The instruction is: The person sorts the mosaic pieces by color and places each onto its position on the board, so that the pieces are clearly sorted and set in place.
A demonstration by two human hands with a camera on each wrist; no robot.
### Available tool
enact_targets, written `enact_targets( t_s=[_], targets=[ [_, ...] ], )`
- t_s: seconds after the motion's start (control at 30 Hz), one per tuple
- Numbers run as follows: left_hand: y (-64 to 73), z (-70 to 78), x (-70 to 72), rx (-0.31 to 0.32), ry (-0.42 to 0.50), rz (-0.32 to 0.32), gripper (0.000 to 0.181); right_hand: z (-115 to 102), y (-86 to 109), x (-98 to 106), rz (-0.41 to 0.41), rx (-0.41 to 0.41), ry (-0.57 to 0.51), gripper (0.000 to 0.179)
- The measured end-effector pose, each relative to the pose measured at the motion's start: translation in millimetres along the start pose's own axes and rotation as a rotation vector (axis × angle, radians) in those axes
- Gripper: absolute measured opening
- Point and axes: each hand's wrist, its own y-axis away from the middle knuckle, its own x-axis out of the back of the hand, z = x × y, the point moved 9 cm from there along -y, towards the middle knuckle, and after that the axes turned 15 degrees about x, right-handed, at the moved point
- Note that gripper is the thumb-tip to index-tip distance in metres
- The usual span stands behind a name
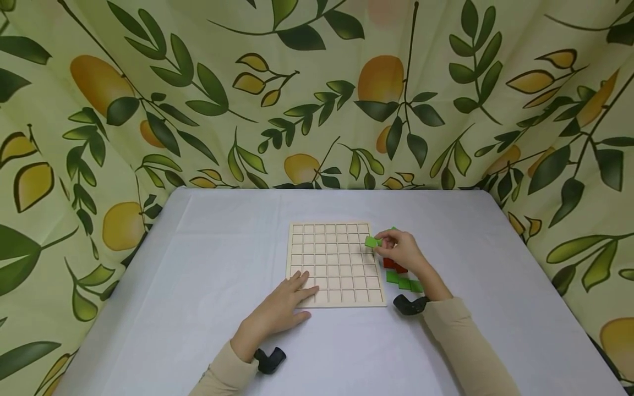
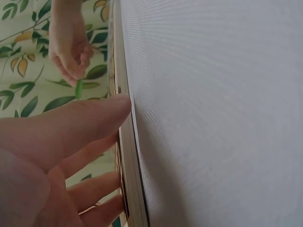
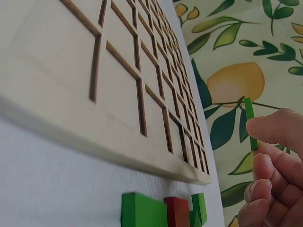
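Observation:
A pale wooden board (image 1: 337,269) with a grid of square recesses lies on the table. My left hand (image 1: 279,305) rests with fingers spread on its near left corner; in the left wrist view the thumb (image 2: 102,113) is by the board's edge (image 2: 135,184). Between thumb and fingers, my right hand (image 1: 403,252) pinches a green square tile (image 1: 370,242) over the board's right edge, toward the far corner. The right wrist view shows this thin tile (image 3: 249,124) edge-on, raised off the board. No tiles show in the visible recesses.
Right of the board lie red tiles (image 1: 389,263) and a row of green tiles (image 1: 404,284), partly under the right hand and forearm. A white cloth (image 1: 198,258) covers the table. A leaf-and-fruit patterned curtain (image 1: 317,110) hangs behind and at both sides.

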Motion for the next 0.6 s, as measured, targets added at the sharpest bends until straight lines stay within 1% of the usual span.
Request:
enact_targets(
  t_s=[0.33,0.6],
  targets=[
    [-1.8,-1.4,-3.5,0.000,-0.005,-0.004,0.053,-9.7,-7.5,-11.7,-0.010,0.065,-0.038,0.025],
    [-1.5,-2.0,-3.2,-0.005,-0.007,0.003,0.053,-18.9,-15.6,-25.4,-0.031,0.079,-0.081,0.024]
  ],
)
